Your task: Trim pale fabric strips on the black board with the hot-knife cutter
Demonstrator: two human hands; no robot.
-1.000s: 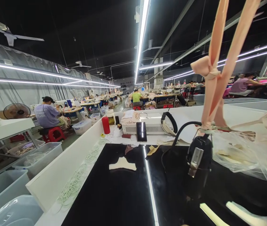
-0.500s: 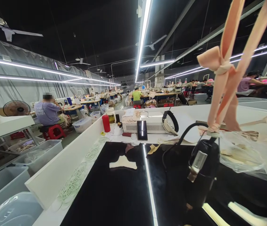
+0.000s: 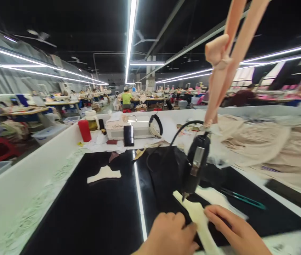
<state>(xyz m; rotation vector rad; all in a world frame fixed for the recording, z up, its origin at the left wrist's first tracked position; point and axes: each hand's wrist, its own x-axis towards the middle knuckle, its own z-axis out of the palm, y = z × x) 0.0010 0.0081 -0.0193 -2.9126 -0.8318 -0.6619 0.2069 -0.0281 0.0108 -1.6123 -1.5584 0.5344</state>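
Note:
A cream fabric piece (image 3: pixel 198 214), long and narrow with a wider middle, lies on the black work surface (image 3: pixel 113 216). My left hand (image 3: pixel 170 232) is curled, its fingertips at the left edge of that piece. My right hand (image 3: pixel 234 226) pinches its right edge between thumb and fingers. Just above the piece's far end hangs a black hand-held tool (image 3: pixel 197 163), its tip close to the cloth. Peach fabric straps (image 3: pixel 221 81), knotted, hold the tool up. Behind my right hand lies another pale fabric piece (image 3: pixel 219 198), partly hidden.
Green-handled thread snips (image 3: pixel 248 201) lie to the right. Another cream fabric piece (image 3: pixel 104 173) lies at left. A phone (image 3: pixel 128 135), a red bottle (image 3: pixel 84 130) and a white vented box (image 3: pixel 142 131) stand behind. Beige garments (image 3: pixel 270 138) are heaped at right; a white side wall (image 3: pixel 33 156) borders the left.
My view has turned to the right and down. Both hands have come into view, now on a cream fabric piece under the hanging tool. The snips and garment heap now show.

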